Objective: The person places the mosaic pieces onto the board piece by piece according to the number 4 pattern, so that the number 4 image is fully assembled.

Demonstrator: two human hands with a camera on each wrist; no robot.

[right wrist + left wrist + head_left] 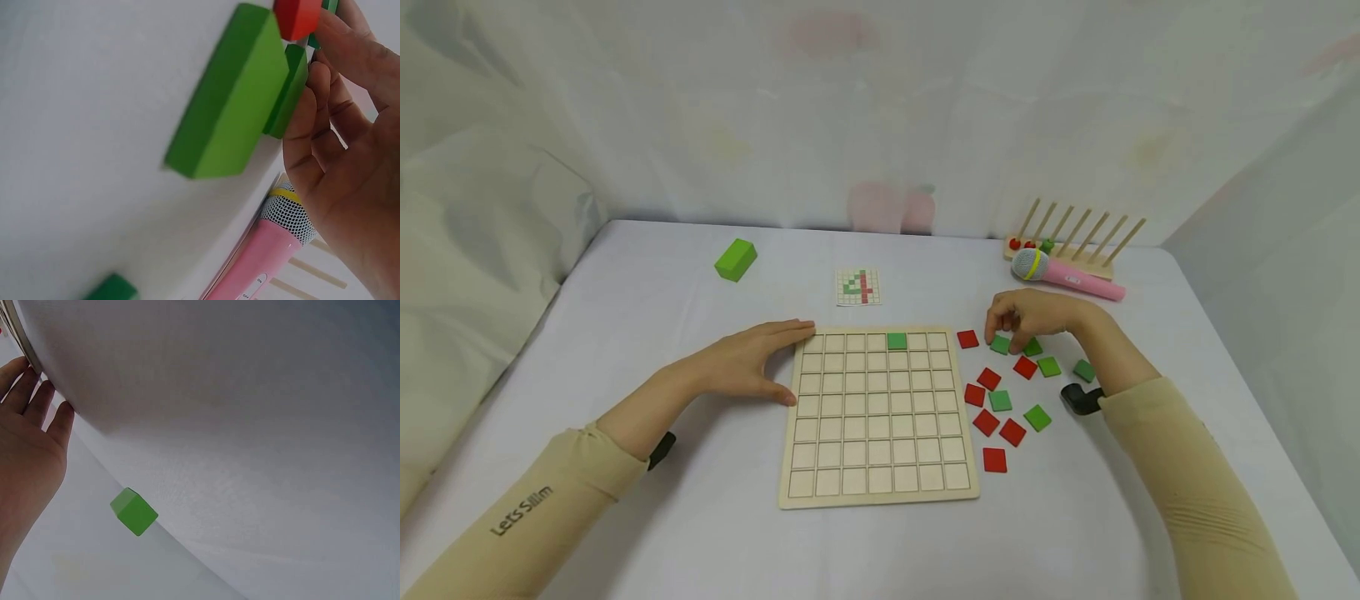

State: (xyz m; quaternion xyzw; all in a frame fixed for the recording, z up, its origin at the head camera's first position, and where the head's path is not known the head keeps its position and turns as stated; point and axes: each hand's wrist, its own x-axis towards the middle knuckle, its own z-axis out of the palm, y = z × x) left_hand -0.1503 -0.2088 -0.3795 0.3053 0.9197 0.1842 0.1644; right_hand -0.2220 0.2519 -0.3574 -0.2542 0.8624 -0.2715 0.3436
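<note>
A square wooden grid board point(878, 405) lies mid-table, with one green tile point(897, 341) in its top row. My left hand point(741, 362) rests at the board's upper left edge, fingers extended and thumb spread, touching the rim. To the right of the board, my right hand point(1033, 315) reaches down with thumb and index finger pinching the sides of a green tile point(1000, 344). Beside that hand lie another green tile point(1033, 347) and a red tile point(1026, 367). In the right wrist view, a light green tile point(228, 100) is close to the curled fingers.
Several loose red and green tiles, such as a red one point(995, 460), are scattered right of the board. Behind it lies a small pattern card point(858, 287). A green block point(736, 260) stands back left; a pink microphone point(1075, 277) and a pegged wooden rack point(1105, 268) are back right.
</note>
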